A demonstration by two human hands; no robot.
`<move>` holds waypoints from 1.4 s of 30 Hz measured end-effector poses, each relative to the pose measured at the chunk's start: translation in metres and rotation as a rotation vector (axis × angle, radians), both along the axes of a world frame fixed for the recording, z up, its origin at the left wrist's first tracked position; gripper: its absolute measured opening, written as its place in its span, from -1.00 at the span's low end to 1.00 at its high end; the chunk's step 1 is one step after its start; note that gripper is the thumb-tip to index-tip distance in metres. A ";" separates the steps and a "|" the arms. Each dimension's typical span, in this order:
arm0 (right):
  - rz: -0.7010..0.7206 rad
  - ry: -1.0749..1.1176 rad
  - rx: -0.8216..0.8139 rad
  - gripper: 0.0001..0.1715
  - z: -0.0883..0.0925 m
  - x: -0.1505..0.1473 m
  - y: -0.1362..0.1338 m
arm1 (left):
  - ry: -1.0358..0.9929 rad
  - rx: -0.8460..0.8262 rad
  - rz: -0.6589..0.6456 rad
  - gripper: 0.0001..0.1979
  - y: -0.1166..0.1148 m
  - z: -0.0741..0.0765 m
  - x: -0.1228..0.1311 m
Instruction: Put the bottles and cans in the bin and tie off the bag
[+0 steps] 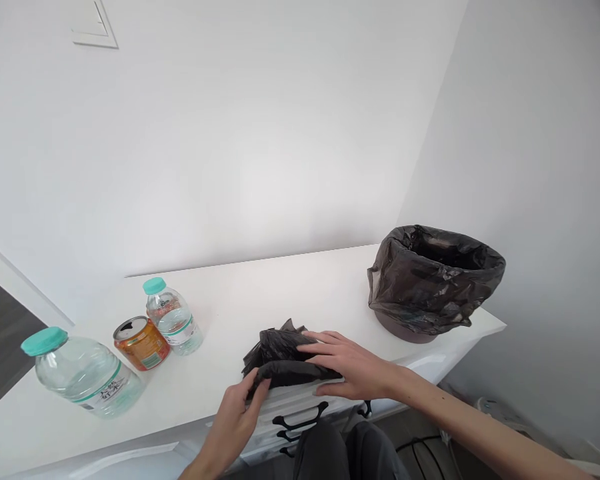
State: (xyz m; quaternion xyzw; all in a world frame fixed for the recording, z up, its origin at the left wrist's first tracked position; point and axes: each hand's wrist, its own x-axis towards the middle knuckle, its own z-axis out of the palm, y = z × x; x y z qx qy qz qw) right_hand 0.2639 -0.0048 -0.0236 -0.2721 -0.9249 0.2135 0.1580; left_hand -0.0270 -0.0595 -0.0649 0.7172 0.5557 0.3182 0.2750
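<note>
A folded black plastic bag (280, 353) lies near the front edge of the white tabletop (280, 293). My left hand (237, 417) pinches the bag's near edge between thumb and fingers. My right hand (353, 365) rests on the bag's right side, with its fingers stretched flat over it. A bin lined with a black bag (433, 280) stands at the table's right end, its mouth open.
At the left stand a large clear water bottle (83, 380) with a teal cap, an orange can (141, 342) and a small water bottle (173, 319). Below the table front are black drawer handles (300, 421). White walls close in behind and on the right.
</note>
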 end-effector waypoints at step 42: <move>-0.489 -0.087 0.099 -0.22 -0.061 -0.080 -0.071 | 0.284 0.146 0.081 -0.44 0.053 0.002 -0.029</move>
